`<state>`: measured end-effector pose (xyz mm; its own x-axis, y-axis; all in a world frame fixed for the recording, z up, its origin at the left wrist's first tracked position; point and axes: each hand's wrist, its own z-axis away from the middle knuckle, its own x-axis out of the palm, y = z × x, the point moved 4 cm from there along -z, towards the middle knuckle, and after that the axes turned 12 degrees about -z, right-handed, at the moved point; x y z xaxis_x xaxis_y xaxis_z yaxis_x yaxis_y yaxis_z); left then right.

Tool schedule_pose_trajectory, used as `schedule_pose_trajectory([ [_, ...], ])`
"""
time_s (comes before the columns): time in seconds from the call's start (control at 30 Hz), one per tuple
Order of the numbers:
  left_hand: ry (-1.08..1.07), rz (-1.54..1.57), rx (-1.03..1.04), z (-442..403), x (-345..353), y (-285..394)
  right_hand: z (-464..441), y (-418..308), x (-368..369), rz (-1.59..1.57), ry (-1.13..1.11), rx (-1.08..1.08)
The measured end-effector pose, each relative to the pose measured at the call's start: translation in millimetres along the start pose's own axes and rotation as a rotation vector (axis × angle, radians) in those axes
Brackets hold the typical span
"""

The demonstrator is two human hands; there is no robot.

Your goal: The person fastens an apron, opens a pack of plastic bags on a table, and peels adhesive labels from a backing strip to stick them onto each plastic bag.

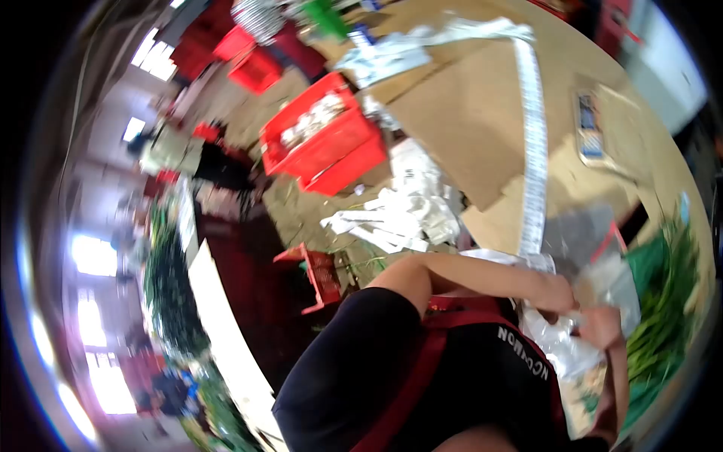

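The 2 hands meet at the right of the frame, low over the edge of the round table point(482, 68). The left hand point(556, 295) is closed, its curled fingers pinching the upper part of a clear plastic bag point(568, 350). The right hand point(601, 325), just beside it, is also curled shut on the bag; the exact finger positions are blurred. The bag hangs in front of the dark apron.

Long green leafy stalks point(663, 320) lie at the right edge of the frame, near the right hand. A long strip of printed white labels point(533, 151) runs across the table from the top centre down towards the left hand, beside a brown cardboard sheet point(459, 113). A phone-like device point(590, 124) lies at the upper right.

Left of the table, a heap of white strips point(414, 203) is on the floor, below red crates point(324, 139) holding whitish items. 1 person point(199, 160) stands at the upper left.
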<state>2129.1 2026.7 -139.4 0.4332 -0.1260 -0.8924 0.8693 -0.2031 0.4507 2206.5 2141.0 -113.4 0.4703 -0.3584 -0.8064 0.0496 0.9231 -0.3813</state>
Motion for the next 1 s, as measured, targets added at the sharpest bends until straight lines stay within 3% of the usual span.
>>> schedule_pose_trajectory([
  [0.23, 0.191, 0.025, -0.191, 36.9, -36.7, -28.1, -7.9, -37.5, -52.1, -0.158, -0.056, 0.021],
  [0.27, 0.36, 0.079, -0.214, 50.3, -39.4, -42.0, -11.0, -31.0, -53.8, -0.194, -0.025, -0.037],
  [0.33, 0.372, 0.233, -0.389, 83.9, -44.2, -69.3, -18.4, -28.4, -60.8, -0.267, -0.016, -0.009],
  [0.37, 0.403, 0.499, -0.512, 107.1, -44.1, -82.8, -22.4, -23.5, -63.6, -0.352, -0.004, 0.028],
  [0.4, 0.429, 0.766, -0.628, 129.7, -38.0, -96.7, -24.6, 20.4, -44.1, -0.96, -0.01, 0.103],
  [0.47, 0.757, 1.077, -0.665, 168.8, -12.8, -128.4, -36.9, 48.8, -50.2, -1.04, 0.024, 0.081],
  [0.53, 0.87, 1.181, -0.936, 212.1, 2.6, -143.1, -39.7, 7.6, -72.2, -1.22, 0.285, -0.026],
  [0.57, 0.873, 1.184, -0.924, 223.3, 7.6, -143.4, -40.3, -13.2, -82.9, -1.289, 0.409, -0.097],
  [0.63, 1.101, 1.224, -0.872, 246.8, 14.6, -146.4, -67.3, -42.8, -100.3, -1.126, 0.191, 0.016],
  [0.7, 1.029, 1.186, -0.869, 261.7, 16.2, -152.7, -94.5, -62.0, -106.7, -1.012, 0.265, 0.014],
  [0.77, 1.234, 1.014, -0.864, 282.4, -5.0, -146.9, -123.1, -92.9, -110.7, -1.053, 0.297, -0.062],
  [0.9, 1.188, 0.986, -0.904, 322.7, -27.7, -158.2, -184.2, -117.2, -114.2, -1.055, 0.307, -0.043],
  [1.0, 1.078, 1.09, -0.847, 329.0, -3.6, -180.6, -222.9, -129.8, -117.5, -1.022, 0.336, -0.032],
])
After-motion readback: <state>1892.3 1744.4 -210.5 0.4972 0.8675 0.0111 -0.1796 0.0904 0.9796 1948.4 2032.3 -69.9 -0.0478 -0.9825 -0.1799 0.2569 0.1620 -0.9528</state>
